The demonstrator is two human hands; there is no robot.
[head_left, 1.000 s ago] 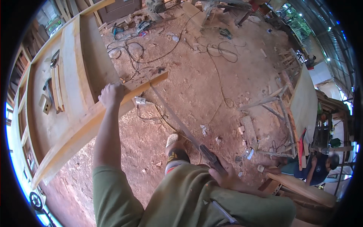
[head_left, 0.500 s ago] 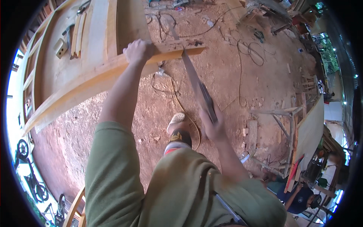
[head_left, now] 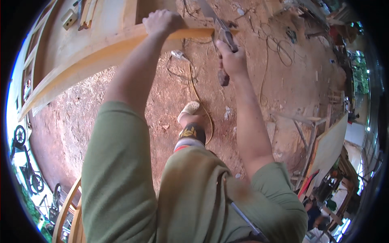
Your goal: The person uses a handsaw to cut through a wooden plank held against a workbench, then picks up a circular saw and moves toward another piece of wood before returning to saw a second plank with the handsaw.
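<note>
A long wooden beam [head_left: 97,52] runs from the lower left to the top middle, its end sticking out past a wooden frame. My left hand [head_left: 163,22] is closed over the beam near that end, pressing on its top. Just right of it, my right hand [head_left: 233,60] grips the handle of a handsaw [head_left: 221,29]. The saw's blade crosses the beam near its end and points away from me, its tip cut off by the top edge. Whether the teeth sit in a cut is hidden.
On the frame's panel [head_left: 109,16] lie a cream block with holes [head_left: 69,19] and some wood strips [head_left: 88,14]. A yellowish cable [head_left: 191,77] crosses the dirt floor beside my shoe [head_left: 189,109]. A wooden stand with a board [head_left: 326,148] is at right; a person [head_left: 314,214] is behind it.
The saw and my right hand have moved forward, away from me, bringing the handle close to the beam. My left hand still holds the beam; the whole view has shifted somewhat.
</note>
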